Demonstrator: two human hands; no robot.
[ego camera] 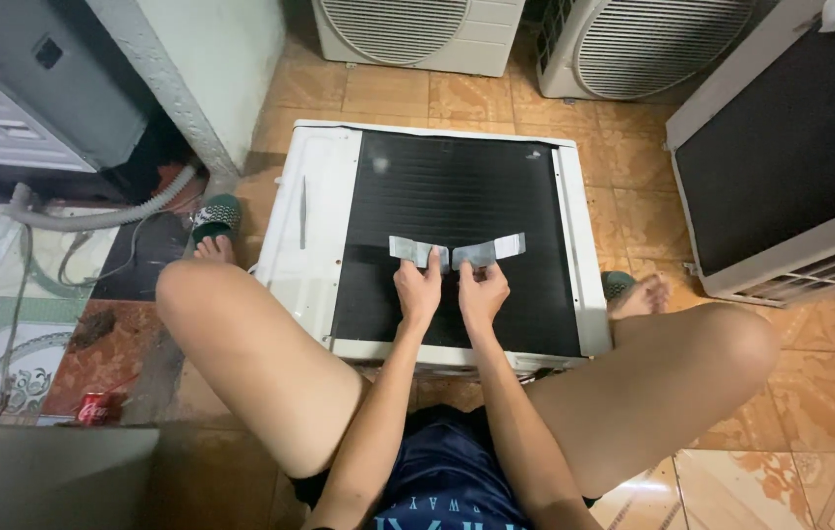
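Two flat grey metal strips lie on the black finned coil face point(457, 196) of a white air-conditioner unit point(314, 226) that rests on its side on the floor between the person's bare knees. The left strip point(411, 249) and the right strip point(492, 249) meet near the middle, their outer ends angled slightly upward so that the pair forms a shallow V. The left hand point(419, 290) pinches the inner end of the left strip, fingers closed on it; the right hand point(482, 291) grips the inner end of the right strip in the same way, thumb on top. The two hands sit just beside each other, nearly touching. Four more outdoor units stand around: two white ones with round fan grilles at the top, the first point(407, 29) and the second point(643, 39) side by side, one large white one point(781, 157) with a dark coil face at the right, and one grey cabinet point(34, 88) at the upper left. One pale corrugated hose point(113, 211) curves across the floor at the left. One red drink can point(95, 408) lies on its side on the patterned tiles at the lower left. Two green slippers are worn, one point(216, 218) on the left foot and one point(618, 284) at the right foot, largely hidden.
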